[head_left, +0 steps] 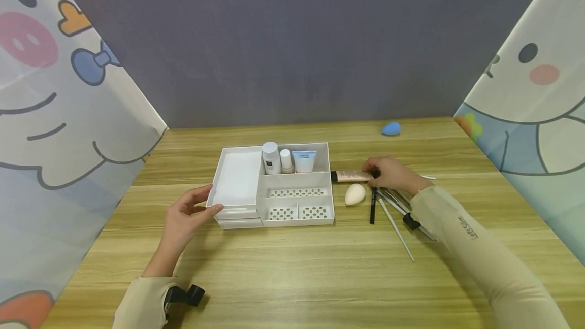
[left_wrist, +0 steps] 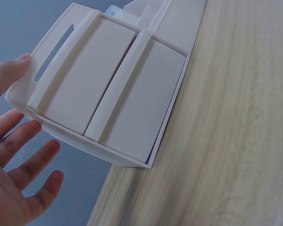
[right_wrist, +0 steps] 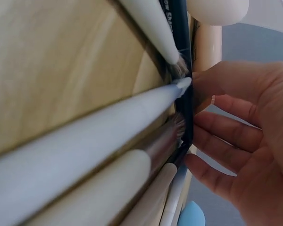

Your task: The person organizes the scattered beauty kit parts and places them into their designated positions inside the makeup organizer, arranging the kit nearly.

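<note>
A white organizer [head_left: 294,182] stands on the table with two drawers [left_wrist: 89,70] at its front left. My left hand [head_left: 185,217] holds its front left corner, thumb on the front and fingers at the side wall. In the left wrist view the other fingers are spread. To the right, my right hand [head_left: 388,172] pinches the end of a beige tube with a black cap [head_left: 352,175], lying by the organizer's right wall. A black pencil [right_wrist: 179,47] and makeup brushes [right_wrist: 85,127] lie close to the thumb and fingers; they partly hide the grip in the right wrist view.
In the organizer's back compartment stand a white bottle [head_left: 271,159], a small white-capped bottle [head_left: 286,161] and a light blue tube [head_left: 304,161]. A cream sponge [head_left: 355,194] lies near the beige tube. Farther back is a blue sponge [head_left: 391,128], before a grey wall [head_left: 297,44].
</note>
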Available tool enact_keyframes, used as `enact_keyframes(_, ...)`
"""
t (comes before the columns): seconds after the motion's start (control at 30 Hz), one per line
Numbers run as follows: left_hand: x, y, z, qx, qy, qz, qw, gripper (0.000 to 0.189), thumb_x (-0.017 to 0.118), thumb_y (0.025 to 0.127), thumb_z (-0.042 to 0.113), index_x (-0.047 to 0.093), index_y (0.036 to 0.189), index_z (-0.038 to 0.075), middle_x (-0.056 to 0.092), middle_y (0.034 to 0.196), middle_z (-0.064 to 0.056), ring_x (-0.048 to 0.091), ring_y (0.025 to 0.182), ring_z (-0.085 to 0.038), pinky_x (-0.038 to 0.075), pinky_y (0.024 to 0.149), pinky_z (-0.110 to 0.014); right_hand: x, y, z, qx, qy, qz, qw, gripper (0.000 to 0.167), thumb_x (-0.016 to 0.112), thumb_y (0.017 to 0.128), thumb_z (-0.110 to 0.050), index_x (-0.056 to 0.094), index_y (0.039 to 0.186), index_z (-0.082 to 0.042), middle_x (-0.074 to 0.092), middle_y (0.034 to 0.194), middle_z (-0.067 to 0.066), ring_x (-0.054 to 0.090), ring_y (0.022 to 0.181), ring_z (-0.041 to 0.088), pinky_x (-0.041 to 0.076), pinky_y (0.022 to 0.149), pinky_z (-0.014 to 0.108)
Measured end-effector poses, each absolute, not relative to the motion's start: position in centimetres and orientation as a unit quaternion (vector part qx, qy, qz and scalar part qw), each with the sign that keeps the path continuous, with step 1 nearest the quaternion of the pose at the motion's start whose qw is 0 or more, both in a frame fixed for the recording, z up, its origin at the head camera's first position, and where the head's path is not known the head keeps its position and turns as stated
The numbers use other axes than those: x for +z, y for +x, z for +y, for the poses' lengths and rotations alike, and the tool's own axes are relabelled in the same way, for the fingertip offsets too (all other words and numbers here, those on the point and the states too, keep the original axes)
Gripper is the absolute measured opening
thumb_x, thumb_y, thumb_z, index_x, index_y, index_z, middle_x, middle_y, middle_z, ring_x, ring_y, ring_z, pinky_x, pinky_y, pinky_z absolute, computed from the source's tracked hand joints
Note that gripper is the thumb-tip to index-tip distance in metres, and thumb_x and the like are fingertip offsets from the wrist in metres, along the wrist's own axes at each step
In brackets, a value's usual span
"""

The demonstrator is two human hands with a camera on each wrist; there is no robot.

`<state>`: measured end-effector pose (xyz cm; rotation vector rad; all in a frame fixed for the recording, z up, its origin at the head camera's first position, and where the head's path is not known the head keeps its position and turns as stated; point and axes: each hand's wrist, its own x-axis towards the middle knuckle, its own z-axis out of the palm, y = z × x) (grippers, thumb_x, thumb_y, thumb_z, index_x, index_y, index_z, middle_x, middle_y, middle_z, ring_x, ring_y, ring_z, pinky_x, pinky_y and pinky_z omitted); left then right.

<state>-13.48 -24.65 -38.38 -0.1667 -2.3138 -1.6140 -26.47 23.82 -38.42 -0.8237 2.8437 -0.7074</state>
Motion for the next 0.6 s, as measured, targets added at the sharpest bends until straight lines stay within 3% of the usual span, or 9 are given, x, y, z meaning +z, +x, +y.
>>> enact_keyframes(0.27,-38.3,-13.5,-24.6,-0.566,-0.061,-0.807,0.158,0.044,0.08,0.082,-0.001,0.065,0.123,-0.004,0.067,0.113,0.016,0.062,0.101,0.001,0.052,0.078,-0.017,-38.7,-26.9,24.4,-0.27,-0.251,0.928,0.059,0.019,0.07,0.092,-0.007,0.069,0.109,0.0,0.07,0.1,0.009,0.066,0.094,0.028,0.054,0.08,0.047)
enact_keyframes(0.6,-38.5,-13.6,-24.7,-0.566,-0.071,-0.805,0.163,0.043,0.079,0.082,-0.003,0.065,0.122,-0.005,0.067,0.113,0.016,0.062,0.101,0.001,0.052,0.078,-0.017,-39.0,-27.4,25.0,-0.312,-0.224,0.923,0.03,0.018,0.068,0.097,-0.015,0.071,0.107,0.0,0.071,0.091,0.006,0.061,0.076,0.017,0.05,0.067,0.033)
